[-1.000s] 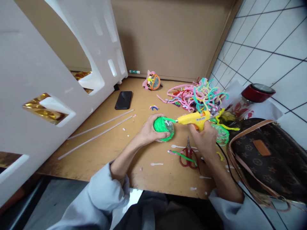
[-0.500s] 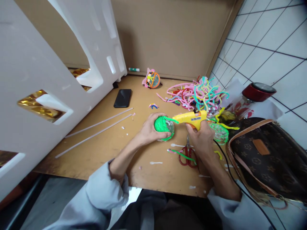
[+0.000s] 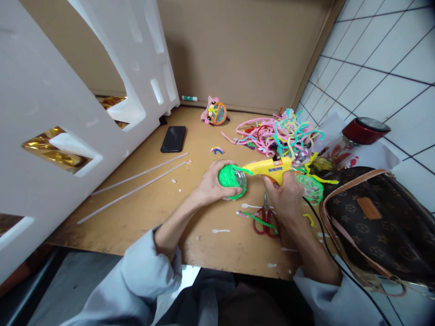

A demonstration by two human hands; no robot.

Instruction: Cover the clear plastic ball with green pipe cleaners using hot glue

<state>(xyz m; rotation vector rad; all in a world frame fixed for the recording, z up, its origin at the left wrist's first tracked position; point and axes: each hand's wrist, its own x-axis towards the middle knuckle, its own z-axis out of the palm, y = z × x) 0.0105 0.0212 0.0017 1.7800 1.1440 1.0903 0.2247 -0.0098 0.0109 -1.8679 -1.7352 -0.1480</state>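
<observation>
My left hand [image 3: 211, 184] cups a clear ball wrapped in green pipe cleaner [image 3: 230, 178] and steadies it on the wooden table [image 3: 152, 203]. My right hand [image 3: 284, 194] grips a yellow hot glue gun [image 3: 270, 167], and its nozzle touches the ball's upper right side. The gun's black cord [image 3: 322, 240] trails back along my right forearm. A second green-wrapped ball [image 3: 311, 188] lies just right of my right hand.
Red scissors [image 3: 266, 221] and a green pipe cleaner lie under my right wrist. A heap of coloured pipe cleaners [image 3: 280, 133], a red-lidded jar [image 3: 353, 138], a brown bag [image 3: 377, 217], a black phone [image 3: 173, 138], two glue sticks [image 3: 136, 181] and white foam [image 3: 50, 113] surround the work.
The glue gun has shifted slightly left, so its nozzle now rests on the green ball. My left hand keeps its hold unchanged.
</observation>
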